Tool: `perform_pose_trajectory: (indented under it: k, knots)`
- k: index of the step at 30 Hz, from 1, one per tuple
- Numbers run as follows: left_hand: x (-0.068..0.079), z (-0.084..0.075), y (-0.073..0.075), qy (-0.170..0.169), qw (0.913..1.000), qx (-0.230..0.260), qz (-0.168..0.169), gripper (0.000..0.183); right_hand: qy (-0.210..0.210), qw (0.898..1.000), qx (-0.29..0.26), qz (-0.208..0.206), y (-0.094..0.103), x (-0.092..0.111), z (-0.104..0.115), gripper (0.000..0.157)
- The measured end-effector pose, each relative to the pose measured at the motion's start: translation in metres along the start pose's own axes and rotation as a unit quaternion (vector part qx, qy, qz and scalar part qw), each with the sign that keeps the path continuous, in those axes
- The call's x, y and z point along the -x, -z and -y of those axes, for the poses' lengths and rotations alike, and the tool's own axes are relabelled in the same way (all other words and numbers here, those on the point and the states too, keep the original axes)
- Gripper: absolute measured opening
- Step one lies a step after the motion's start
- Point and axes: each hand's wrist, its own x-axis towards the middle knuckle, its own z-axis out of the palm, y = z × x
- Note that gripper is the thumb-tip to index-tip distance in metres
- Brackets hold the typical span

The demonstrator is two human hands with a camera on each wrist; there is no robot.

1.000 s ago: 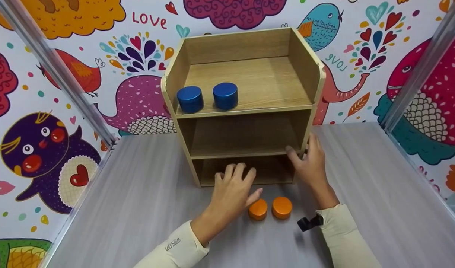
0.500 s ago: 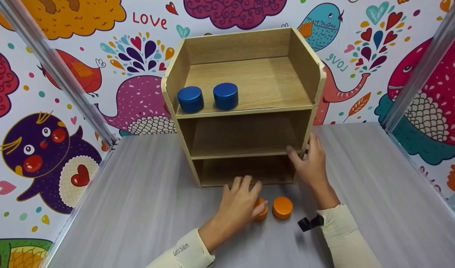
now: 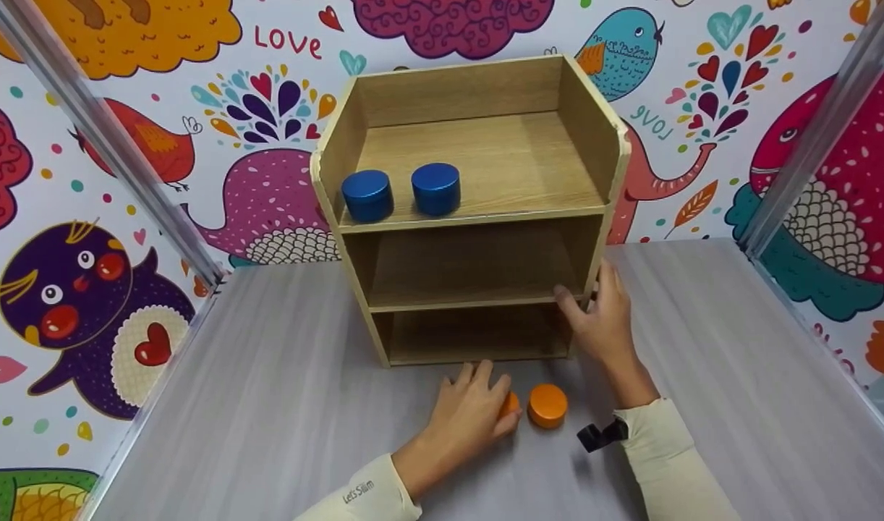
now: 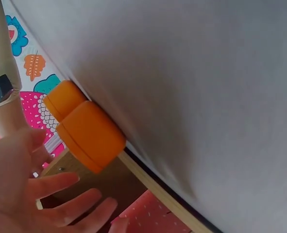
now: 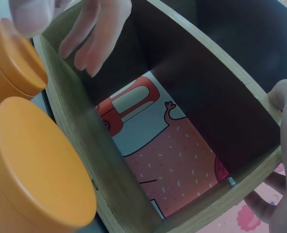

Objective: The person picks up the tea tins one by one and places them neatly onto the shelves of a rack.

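Two round orange tins stand on the table in front of a wooden shelf unit (image 3: 485, 297). My left hand (image 3: 467, 412) is above and beside the left orange tin (image 3: 510, 403), partly hiding it in the head view. Its fingers are spread and lightly bent, and the left wrist view shows them apart from the nearer tin (image 4: 92, 136). Just right of it sits the other orange tin (image 3: 547, 405). My right hand (image 3: 605, 318) grips the unit's right side panel, thumb at the middle board's front edge and fingers round the outside.
Two blue tins, one at the left corner (image 3: 367, 196) and one beside it (image 3: 436, 189), stand on the top board. Behind the grey table (image 3: 268, 391) rises a patterned wall (image 3: 268, 210). A black wrist camera (image 3: 601, 435) juts from the right sleeve.
My left hand has drawn back from the front of the bottom compartment, towards me and slightly right, to the left orange tin. My right hand keeps its grip on the unit.
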Motion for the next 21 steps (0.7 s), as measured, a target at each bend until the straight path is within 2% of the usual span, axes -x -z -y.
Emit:
perform_pose_trajectory:
  k: [8,21]
  knots:
    - [0.003,-0.002,-0.007,-0.009,0.9997,-0.022,0.008,0.037,-0.003,1.0,-0.011,-0.002,0.001,-0.001,0.002,0.067]
    - [0.005,-0.001,-0.012,-0.009,0.9996,-0.014,0.023,0.039,-0.008,1.0,-0.012,-0.002,-0.001,-0.001,-0.003,0.068]
